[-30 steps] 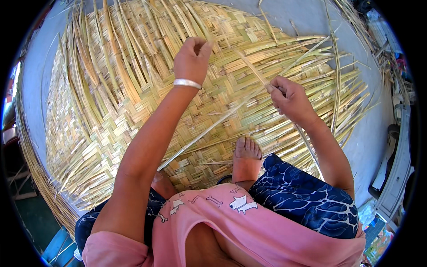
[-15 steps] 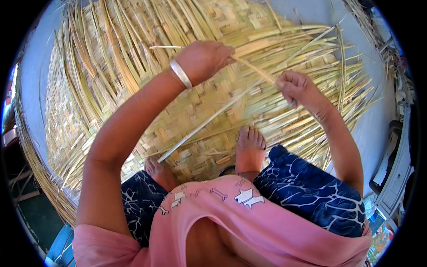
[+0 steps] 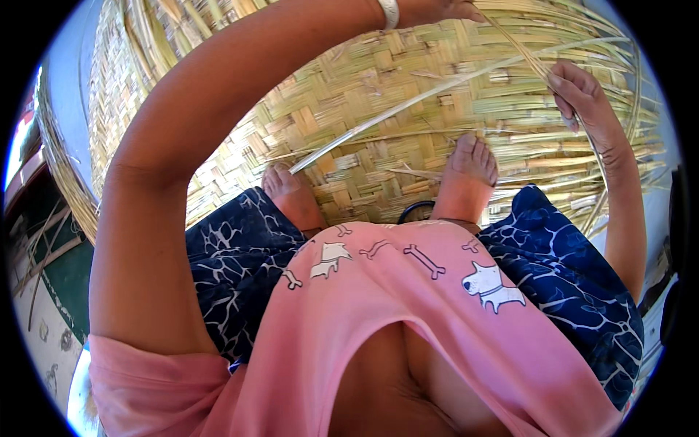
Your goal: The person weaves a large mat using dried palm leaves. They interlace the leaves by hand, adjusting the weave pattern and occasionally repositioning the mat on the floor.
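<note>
A thin split cane-like strip (image 3: 513, 40) is stretched between my two hands above the woven mat (image 3: 364, 91). At the top edge, partly cut off by it, my left hand (image 3: 440, 10) is closed with the strip's end at its fingertips. Lower and to the right, the fingers of my right hand (image 3: 586, 95) pinch the strip, whose tail hangs down beside my right forearm. Under my hands the mat shows a chequered weave, with loose strip ends fanning out on its right side.
A long pale strip (image 3: 393, 109) lies slantwise over the mat, from my left foot (image 3: 287, 191) up to the right. My right foot (image 3: 470, 167) also rests on the mat. Loose long strips (image 3: 62, 153) curve along the left edge.
Both hands have shifted up and to the right in the picture, still holding a strip. The view has tilted, so my feet and the mat's weave appear higher and further right.
</note>
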A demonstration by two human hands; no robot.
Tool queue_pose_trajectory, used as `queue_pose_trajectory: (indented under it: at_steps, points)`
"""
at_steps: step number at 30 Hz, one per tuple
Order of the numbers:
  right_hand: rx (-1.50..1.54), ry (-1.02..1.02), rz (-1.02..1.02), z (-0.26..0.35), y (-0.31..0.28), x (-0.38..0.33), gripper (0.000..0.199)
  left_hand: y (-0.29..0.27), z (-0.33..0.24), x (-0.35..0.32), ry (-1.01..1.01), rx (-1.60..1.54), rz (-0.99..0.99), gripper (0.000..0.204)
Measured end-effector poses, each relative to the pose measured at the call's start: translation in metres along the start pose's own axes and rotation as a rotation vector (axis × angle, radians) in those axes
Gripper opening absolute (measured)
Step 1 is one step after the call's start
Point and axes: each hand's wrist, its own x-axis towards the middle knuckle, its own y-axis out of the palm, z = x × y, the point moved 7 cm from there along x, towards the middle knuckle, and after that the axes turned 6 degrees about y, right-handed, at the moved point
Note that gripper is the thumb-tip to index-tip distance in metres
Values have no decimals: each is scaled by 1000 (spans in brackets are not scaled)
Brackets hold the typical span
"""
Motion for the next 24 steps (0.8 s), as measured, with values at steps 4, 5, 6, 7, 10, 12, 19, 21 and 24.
queue_pose_trajectory:
  at_steps: [4, 5, 6, 7, 10, 12, 19, 21, 24]
  points:
    - [-50, 5, -78, 8, -3, -5, 20, 11, 4, -5, -15, -202, 100, 35]
    - [-76, 11, -79, 1, -11, -8, 21, 7, 0, -4, 12, -192, 64, 47]
    - [-43, 50, -54, -10, -17, -5, 19, 6, -5, -6, 68, -186, 49, 42]
    - [-21, 46, -25, -11, -19, 0, 18, 5, -10, -12, 57, -215, 83, 37]
    - [-170, 36, 15, 7, -19, 10, 21, 6, -11, -22, 71, -157, 51, 23]
    - [-202, 15, 24, 13, -11, 10, 21, 15, -11, -25, 11, -9, 101, 17]
    - [-474, -302, -75, 39, 1, 1, 21, 19, 3, -25, -227, 162, 30, 13]
    - [-481, -344, -134, 52, 3, 4, 21, 16, 21, -21, -418, 120, 36, 14]
    - [-434, -369, -218, 71, -4, 6, 18, -3, 39, -16, -493, -87, -317, 20]
